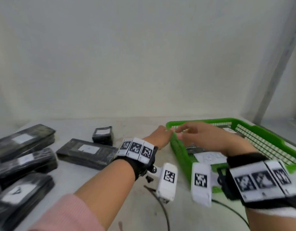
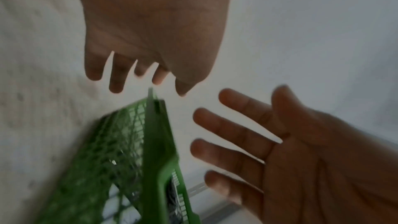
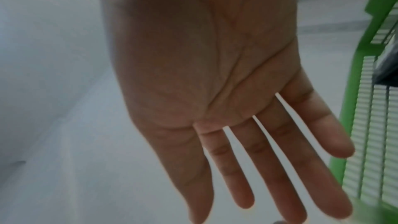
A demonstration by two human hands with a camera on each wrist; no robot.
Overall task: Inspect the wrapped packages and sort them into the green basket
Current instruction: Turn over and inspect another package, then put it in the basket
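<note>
Over green basket (image 1: 260,135) rim: left hand (image 1: 160,136) and right hand (image 1: 205,139) both empty, fingers spread. One package (image 1: 209,157) apparently inside; next package (image 1: 87,152) waits left. Grasp flat, label up.

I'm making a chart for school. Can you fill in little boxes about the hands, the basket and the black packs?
left hand: open, empty, by the basket's near corner
right hand: open, empty, over the basket
green basket: holds at least one labelled wrapped package
packages on table: five in view, left of the basket
small package: behind the long ones
</note>
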